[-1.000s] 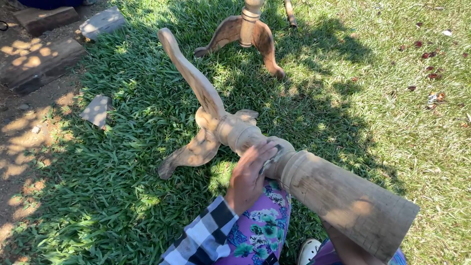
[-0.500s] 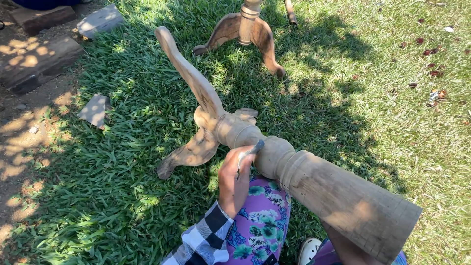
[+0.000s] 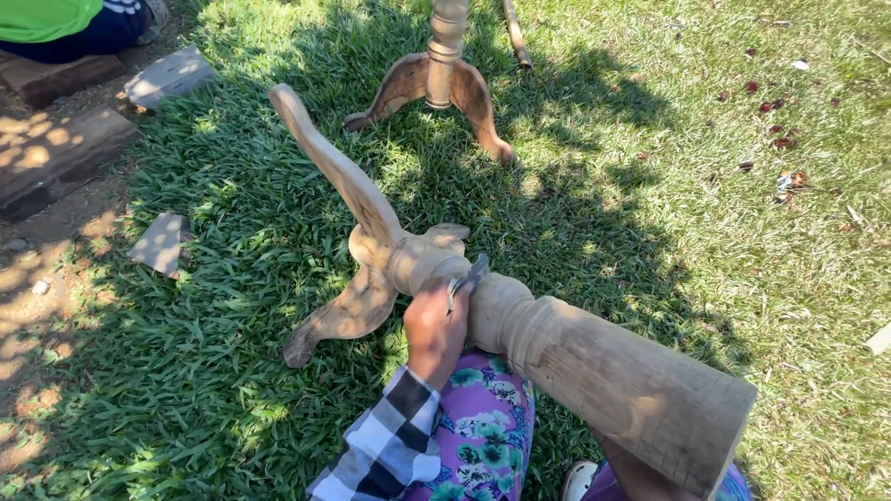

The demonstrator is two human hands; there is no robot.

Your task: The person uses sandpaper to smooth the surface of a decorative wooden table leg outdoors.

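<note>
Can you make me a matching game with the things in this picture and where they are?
Things:
1. Carved pale wooden pedestal with curved legs
2. Second wooden pedestal stand
3. Small grey folded sandpaper
4. Flat grey stone piece

Places:
A. lying on grass at the left
B. standing upright at the top
C. pinched in the left hand
D. tilted across the person's lap

Pairs: 1-D, 2-B, 3-C, 4-A

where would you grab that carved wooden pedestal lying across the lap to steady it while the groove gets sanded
Grip the thick plain cylinder of the wooden pedestal, coming from above on its upper side. That stretch is broad, smooth and near the body, while the curved legs stick up and out, and the narrow groove is already taken by the left hand pressing a folded piece of sandpaper. The right hand is not in view.
</note>
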